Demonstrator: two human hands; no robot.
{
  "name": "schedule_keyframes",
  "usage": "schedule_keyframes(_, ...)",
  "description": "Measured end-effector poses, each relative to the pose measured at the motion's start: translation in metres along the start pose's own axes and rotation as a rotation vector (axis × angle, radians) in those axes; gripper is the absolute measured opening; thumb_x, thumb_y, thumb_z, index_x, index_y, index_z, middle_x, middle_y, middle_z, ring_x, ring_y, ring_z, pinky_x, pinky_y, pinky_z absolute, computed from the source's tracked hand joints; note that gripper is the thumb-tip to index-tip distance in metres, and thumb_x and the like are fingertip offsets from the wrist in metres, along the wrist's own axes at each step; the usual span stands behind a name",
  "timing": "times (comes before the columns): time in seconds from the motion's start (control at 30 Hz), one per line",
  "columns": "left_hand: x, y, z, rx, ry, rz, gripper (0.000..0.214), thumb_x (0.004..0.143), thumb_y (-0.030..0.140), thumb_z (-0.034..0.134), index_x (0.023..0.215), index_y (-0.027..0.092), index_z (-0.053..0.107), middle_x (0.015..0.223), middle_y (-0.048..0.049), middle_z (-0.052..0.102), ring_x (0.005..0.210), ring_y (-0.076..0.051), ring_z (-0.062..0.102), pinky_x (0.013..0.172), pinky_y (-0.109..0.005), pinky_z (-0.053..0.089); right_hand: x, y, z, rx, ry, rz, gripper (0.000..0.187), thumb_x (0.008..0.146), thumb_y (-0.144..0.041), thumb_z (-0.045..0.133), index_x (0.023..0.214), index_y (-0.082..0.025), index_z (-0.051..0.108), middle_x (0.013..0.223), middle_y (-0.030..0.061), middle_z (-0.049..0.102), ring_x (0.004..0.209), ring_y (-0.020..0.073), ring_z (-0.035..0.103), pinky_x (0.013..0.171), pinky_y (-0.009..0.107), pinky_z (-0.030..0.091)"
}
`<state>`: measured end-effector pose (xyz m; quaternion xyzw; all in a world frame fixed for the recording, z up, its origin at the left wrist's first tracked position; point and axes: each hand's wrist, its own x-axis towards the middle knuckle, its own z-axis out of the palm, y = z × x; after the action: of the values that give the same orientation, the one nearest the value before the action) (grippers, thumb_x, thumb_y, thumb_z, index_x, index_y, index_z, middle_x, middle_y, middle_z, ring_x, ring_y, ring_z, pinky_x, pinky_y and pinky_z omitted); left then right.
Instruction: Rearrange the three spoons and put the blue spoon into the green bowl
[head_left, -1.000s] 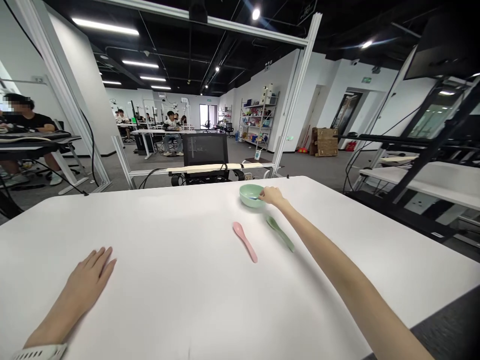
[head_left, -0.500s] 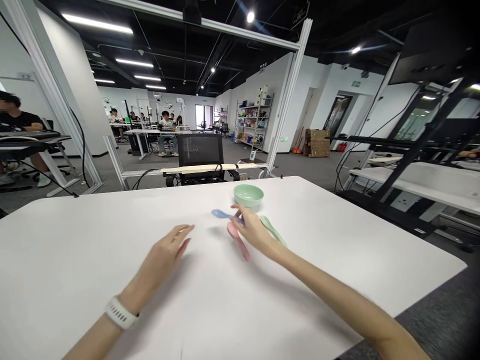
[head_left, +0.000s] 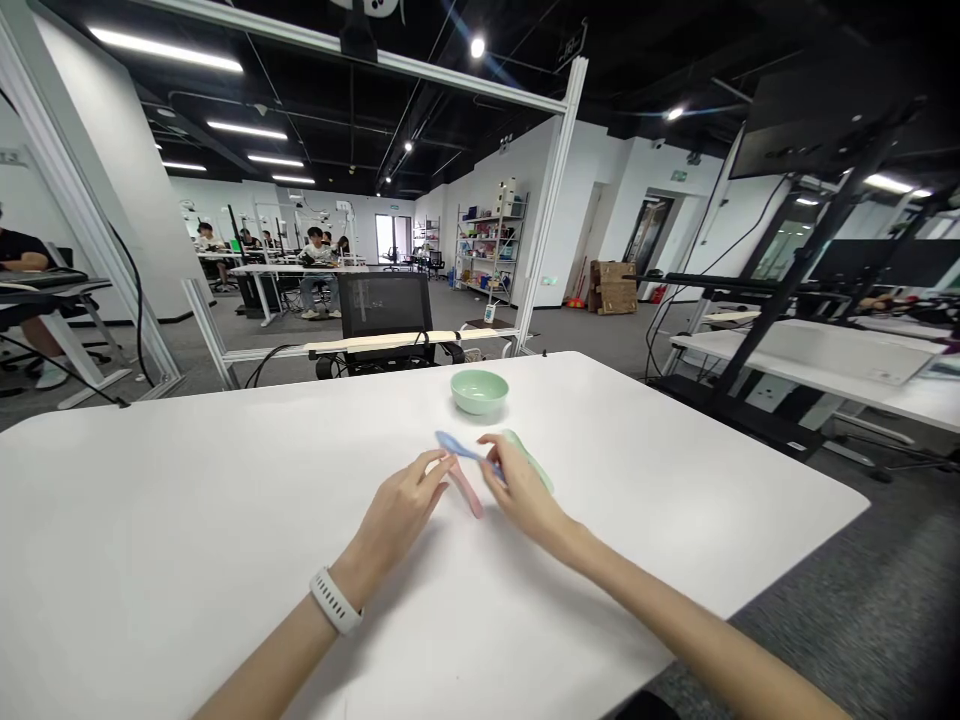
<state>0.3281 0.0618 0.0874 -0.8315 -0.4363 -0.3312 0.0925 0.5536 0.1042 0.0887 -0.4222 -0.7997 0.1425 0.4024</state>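
Blue plastic, by its look, makes up the spoon point(head_left: 459, 447) in the head view. Your right hand point(head_left: 523, 492) pinches its handle between thumb and fingers, over the white table point(head_left: 225, 520), nearer you than the green bowl point(head_left: 480, 403). Your left hand point(head_left: 403, 503) has its fingers bent close to the heads of that spoon and the pink spoon point(head_left: 468, 492); whether they grip anything, I cannot tell. The green spoon point(head_left: 534, 464) lies beside your right hand. Expect the blue one to be light, stiff, hardly fragile, slightly slippery; hold it mid-handle.
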Motion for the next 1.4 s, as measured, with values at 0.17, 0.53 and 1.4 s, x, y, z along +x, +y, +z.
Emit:
schedule_keyframes(0.17,0.011,0.013,0.014,-0.029,-0.042,0.001,0.031,0.104,0.022,0.039,0.123,0.024,0.063,0.116,-0.0097,0.075,0.087,-0.02,0.077,0.073,-0.036,0.064,0.011,0.11,-0.05,-0.303,0.138,0.114,0.042,0.104,-0.038,0.037,0.133,-0.014,0.054,0.098,0.0138,0.069,0.095,0.0307,0.065,0.092,0.048,0.052)
schedule_keyframes(0.53,0.014,0.022,0.037,-0.089,-0.204,-0.086,0.028,0.102,0.018,0.041,0.104,0.021,0.069,0.099,-0.0066,0.075,0.073,-0.019,0.072,0.063,-0.034,0.056,0.0,0.22,-0.085,-0.57,-0.011,0.32,0.045,0.102,-0.022,0.033,0.14,-0.01,0.054,0.139,0.0217,0.066,0.127,0.032,0.064,0.109,0.046,0.048)
schedule_keyframes(1.4,0.023,0.029,0.028,-0.586,-0.215,-0.631,0.059,0.097,0.063,0.032,0.079,0.021,0.069,0.077,-0.0047,0.068,0.071,-0.019,0.06,0.067,-0.033,0.047,-0.006,0.042,0.003,-0.002,-0.139,0.102,0.052,0.095,-0.026,0.051,0.146,-0.017,0.043,0.081,-0.0015,0.06,0.072,0.018,0.055,0.071,0.031,0.044)
